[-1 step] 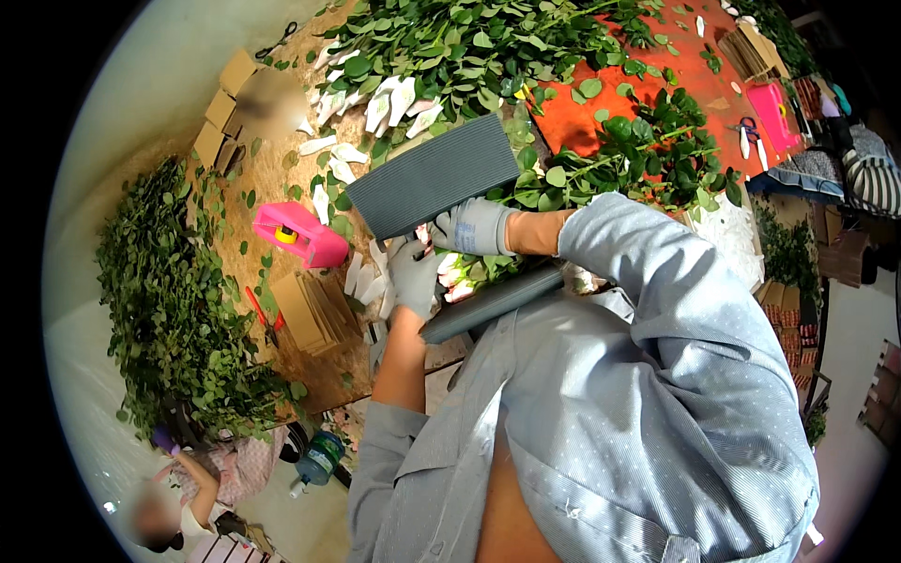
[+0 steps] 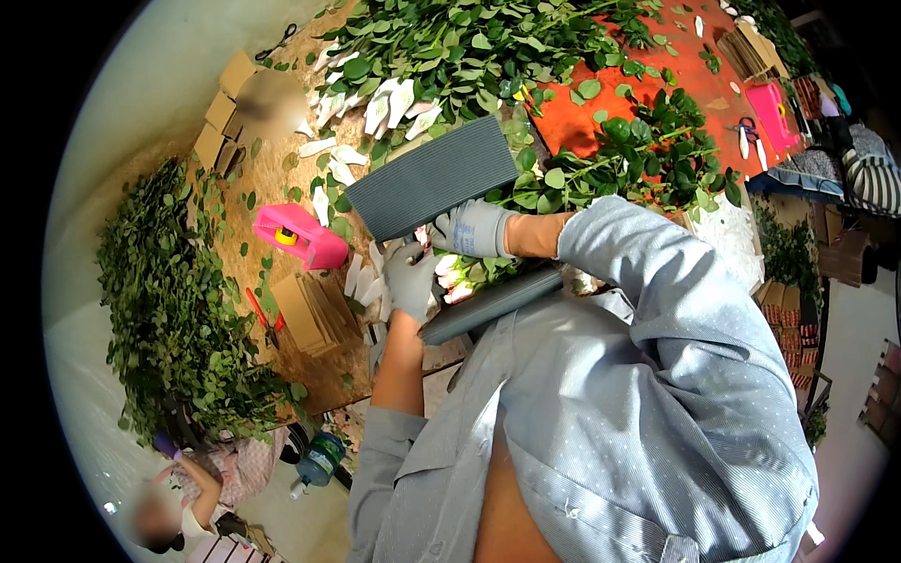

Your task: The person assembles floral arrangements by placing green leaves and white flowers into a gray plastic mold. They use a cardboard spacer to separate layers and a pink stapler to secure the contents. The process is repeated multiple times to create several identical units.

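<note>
Both my hands wear grey gloves and meet between two dark grey ribbed panels. The far panel (image 2: 432, 178) lies tilted beyond my fingers, and the near panel (image 2: 493, 306) runs close to my body. My left hand (image 2: 409, 280) is closed, its fingertips at a pale pink rose bloom (image 2: 422, 236). From the right, my right hand (image 2: 472, 228) reaches in with curled fingers closed on that same bloom, which they partly hide. More pink-and-white roses (image 2: 454, 281) with green leaves lie just below my hands, between the panels.
A pink tape dispenser (image 2: 314, 246), red-handled cutters (image 2: 265, 317) and stacked cardboard pieces (image 2: 314, 314) lie left. White paper sleeves (image 2: 389, 103) and leafy stems (image 2: 460, 47) cover the far side. More greenery (image 2: 178, 300) lines the left edge; a co-worker (image 2: 192, 488) is at lower left.
My left hand has shifted very slightly at the bloom. Otherwise the scene stays the same.
</note>
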The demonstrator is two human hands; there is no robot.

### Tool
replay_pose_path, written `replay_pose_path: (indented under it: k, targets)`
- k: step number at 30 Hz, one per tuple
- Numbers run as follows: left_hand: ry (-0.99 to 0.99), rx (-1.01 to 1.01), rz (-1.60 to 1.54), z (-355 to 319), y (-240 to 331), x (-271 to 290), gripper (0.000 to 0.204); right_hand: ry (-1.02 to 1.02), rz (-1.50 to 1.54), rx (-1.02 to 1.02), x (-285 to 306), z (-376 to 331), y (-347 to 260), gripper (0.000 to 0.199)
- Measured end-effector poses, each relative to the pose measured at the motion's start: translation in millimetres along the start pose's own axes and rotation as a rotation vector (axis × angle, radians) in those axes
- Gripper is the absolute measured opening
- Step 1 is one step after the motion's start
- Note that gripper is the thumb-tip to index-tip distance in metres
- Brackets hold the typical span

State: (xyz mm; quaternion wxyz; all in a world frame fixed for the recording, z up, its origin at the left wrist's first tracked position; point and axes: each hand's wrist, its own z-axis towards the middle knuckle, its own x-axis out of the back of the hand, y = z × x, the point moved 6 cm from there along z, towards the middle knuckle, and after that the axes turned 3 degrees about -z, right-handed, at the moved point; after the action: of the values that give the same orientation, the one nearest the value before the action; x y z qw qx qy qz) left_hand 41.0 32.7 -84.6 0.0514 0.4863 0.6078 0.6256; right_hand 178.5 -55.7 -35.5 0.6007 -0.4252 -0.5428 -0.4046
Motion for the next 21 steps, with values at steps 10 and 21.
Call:
replay_pose_path:
  k: [10, 21]
  targets:
    - [0.183, -0.395, 0.255, -37.4, 92.4, 97.8, 0.018, 0.156, 0.425, -0.037, 2.5, 22.9, 2.5, 0.020]
    - [1.805, -0.362, -0.240, -301.4, 101.6, 429.2, 0.062, -0.233, -0.270, -0.085, -26.7, -2.1, -9.0, 0.052]
